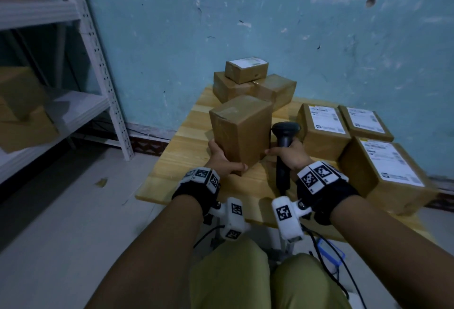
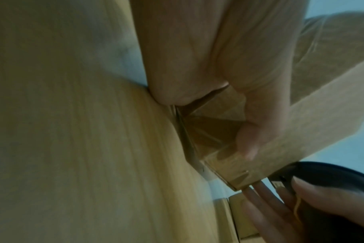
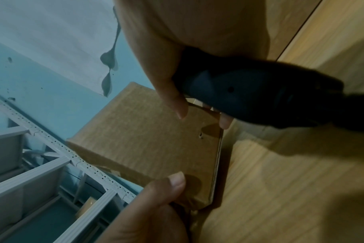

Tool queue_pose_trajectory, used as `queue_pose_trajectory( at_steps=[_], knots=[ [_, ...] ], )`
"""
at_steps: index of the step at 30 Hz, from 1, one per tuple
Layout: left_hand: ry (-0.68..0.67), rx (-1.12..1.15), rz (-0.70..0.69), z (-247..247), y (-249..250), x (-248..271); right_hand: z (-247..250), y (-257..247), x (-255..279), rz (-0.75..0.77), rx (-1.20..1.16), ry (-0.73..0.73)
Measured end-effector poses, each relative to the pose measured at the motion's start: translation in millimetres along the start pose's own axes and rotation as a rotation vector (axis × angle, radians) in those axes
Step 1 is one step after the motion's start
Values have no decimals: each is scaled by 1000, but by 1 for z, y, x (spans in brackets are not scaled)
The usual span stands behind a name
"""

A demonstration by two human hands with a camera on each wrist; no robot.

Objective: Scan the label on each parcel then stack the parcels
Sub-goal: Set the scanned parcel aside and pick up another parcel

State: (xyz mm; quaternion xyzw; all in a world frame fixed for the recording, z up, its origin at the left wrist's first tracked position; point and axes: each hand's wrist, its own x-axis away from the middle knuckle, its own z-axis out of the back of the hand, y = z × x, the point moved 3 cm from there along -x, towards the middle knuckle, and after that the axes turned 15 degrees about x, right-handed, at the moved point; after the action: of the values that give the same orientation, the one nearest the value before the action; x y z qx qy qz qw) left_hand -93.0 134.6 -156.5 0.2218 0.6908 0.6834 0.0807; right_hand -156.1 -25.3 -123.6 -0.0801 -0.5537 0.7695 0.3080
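- left hand grips the upright brown parcel's bottom corner on the wooden table
- right hand is wrapped round the black scanner, thumb touching the parcel

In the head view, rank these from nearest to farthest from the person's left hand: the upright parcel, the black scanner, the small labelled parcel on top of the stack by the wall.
1. The upright parcel: the left hand grips its lower left corner.
2. The black scanner: just right of that parcel, held in the right hand.
3. The small labelled parcel: farthest, atop the stack near the wall.
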Motion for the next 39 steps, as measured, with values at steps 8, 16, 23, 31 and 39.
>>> queue_pose_trajectory(
  at_steps=[8,16,23,31,39],
  knots=[
    [-34,74,33,1,0,0,1,2,2,23,-30,-21],
    [-23,599,54,-6,1,-5,4,5,10,63,-167,-119],
    [-130,743,41,-7,5,-10,-2,0,17,90,-264,-285],
    [-35,698,30,-5,7,-15,1,-12,21,181,-215,-194],
    [-128,469,-136,2,-1,-19,-6,-26,22,364,-2,56]
  ],
)
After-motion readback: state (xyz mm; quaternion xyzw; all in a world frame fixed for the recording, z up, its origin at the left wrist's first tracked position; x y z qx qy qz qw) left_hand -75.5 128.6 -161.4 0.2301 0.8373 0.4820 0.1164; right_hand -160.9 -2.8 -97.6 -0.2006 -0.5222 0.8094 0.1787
